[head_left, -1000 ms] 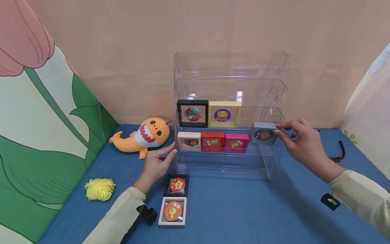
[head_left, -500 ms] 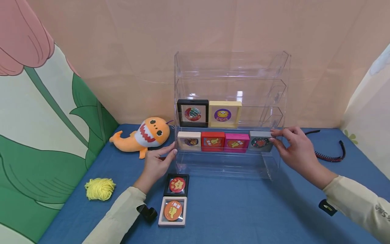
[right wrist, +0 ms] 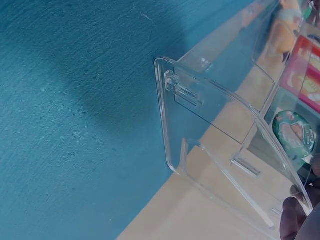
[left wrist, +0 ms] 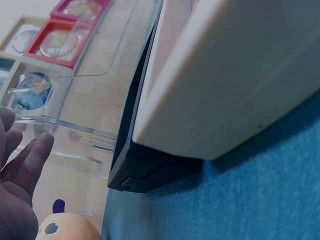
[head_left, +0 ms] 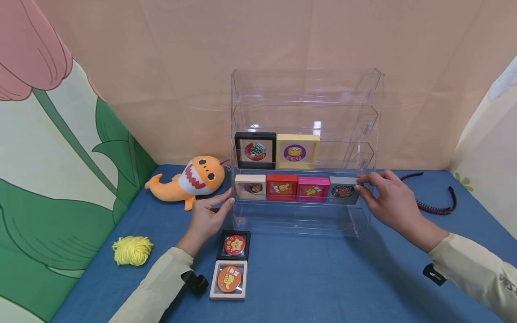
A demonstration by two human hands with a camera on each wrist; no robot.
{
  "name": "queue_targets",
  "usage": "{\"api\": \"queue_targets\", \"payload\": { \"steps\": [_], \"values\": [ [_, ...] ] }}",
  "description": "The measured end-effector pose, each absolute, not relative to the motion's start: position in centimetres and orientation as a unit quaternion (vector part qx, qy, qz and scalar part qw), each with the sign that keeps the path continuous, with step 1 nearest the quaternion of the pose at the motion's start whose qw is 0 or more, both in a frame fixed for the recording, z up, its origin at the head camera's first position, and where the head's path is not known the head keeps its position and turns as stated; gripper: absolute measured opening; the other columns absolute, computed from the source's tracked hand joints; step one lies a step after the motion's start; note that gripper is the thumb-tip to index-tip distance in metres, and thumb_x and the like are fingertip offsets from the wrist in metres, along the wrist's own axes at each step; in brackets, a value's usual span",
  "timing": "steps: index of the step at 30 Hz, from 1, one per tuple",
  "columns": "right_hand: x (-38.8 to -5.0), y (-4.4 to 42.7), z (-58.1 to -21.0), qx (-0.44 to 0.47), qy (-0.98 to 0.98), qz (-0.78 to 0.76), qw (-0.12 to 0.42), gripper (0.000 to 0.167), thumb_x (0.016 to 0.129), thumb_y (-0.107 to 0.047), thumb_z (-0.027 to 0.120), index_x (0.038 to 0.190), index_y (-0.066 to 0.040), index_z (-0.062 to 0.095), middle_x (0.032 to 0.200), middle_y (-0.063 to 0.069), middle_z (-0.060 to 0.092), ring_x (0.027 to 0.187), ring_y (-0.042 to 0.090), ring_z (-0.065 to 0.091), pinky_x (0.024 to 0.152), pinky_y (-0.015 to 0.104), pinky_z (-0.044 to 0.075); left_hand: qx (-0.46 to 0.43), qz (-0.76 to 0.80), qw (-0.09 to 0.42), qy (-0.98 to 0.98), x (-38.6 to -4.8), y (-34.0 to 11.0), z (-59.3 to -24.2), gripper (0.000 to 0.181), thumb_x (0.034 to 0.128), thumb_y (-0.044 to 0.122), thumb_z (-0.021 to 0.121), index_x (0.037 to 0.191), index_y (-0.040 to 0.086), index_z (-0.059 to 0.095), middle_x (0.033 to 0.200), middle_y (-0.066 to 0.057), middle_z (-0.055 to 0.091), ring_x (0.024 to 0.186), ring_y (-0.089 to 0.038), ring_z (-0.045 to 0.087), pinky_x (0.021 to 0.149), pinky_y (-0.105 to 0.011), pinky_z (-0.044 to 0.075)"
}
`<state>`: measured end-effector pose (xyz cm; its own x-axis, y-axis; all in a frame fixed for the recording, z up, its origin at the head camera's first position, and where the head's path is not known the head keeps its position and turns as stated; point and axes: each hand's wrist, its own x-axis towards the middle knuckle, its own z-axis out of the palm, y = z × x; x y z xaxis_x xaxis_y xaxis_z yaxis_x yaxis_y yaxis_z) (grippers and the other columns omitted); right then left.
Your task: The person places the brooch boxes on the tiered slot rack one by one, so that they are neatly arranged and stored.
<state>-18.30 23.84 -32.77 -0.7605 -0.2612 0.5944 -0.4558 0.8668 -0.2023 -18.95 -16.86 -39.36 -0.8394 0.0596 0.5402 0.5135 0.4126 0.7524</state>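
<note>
A clear tiered display rack (head_left: 307, 121) stands on the blue cloth. My left hand (head_left: 208, 215) pinches its left edge between thumb and index finger. At the rack's right side, my right hand (head_left: 389, 202) holds the right edge of a grey square frame (head_left: 342, 190) with a round picture, thumb and fingertips on it. This frame stands in the lower tier, beside a pink frame (head_left: 313, 189), a red frame (head_left: 281, 187) and a cream frame (head_left: 245, 186). On the tier above are a black frame (head_left: 256, 150) and a pale yellow frame (head_left: 298, 151).
Another black frame (head_left: 234, 245) and a white-pink frame (head_left: 228, 280) lie in front of the rack. An orange shark plush (head_left: 190, 181) and a yellow yarn bundle (head_left: 132, 250) are at left. A dark coiled cord (head_left: 438, 209) lies behind the right hand.
The right hand has lowered the grey frame into the lower tier and moved it slightly left, against the pink one. My left hand has stayed on the rack's edge.
</note>
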Motion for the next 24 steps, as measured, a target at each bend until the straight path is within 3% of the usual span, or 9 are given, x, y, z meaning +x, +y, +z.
{"api": "queue_targets", "payload": {
  "steps": [9, 18, 24],
  "values": [
    [-18.4, 23.8, -32.7, 0.198, -0.927, 0.151, 0.282, 0.020, 0.079, -0.010, 0.076, 0.097, -0.007, 0.066, 0.080, 0.009, 0.058, 0.069, 0.020, 0.044, 0.039, 0.026, 0.038, -0.174, -0.523, 0.216, -0.806, -18.8, -16.9, -39.3, 0.036, 0.0864, 0.011, 0.070, 0.121, 0.004, 0.064, 0.110, -0.011, 0.066, 0.089, -0.028, 0.068, 0.063, -0.026, 0.056],
    [-18.1, 23.7, -32.0, 0.182, -0.942, 0.120, 0.254, 0.023, 0.079, -0.017, 0.076, 0.097, -0.007, 0.067, 0.081, 0.011, 0.058, 0.072, 0.022, 0.044, 0.037, 0.025, 0.038, -0.176, -0.519, 0.215, -0.808, -18.9, -16.9, -39.3, 0.035, 0.0867, 0.008, 0.069, 0.120, 0.003, 0.064, 0.111, -0.011, 0.066, 0.089, -0.021, 0.068, 0.062, -0.028, 0.056],
    [-17.9, 23.8, -31.7, 0.195, -0.941, 0.106, 0.256, 0.026, 0.077, -0.019, 0.079, 0.098, -0.007, 0.068, 0.085, 0.010, 0.067, 0.077, 0.022, 0.043, 0.038, 0.025, 0.039, -0.175, -0.519, 0.221, -0.807, -18.2, -16.4, -38.3, 0.034, 0.0860, 0.005, 0.069, 0.119, -0.001, 0.064, 0.110, -0.015, 0.065, 0.089, -0.029, 0.068, 0.062, -0.027, 0.056]
  ]
}}
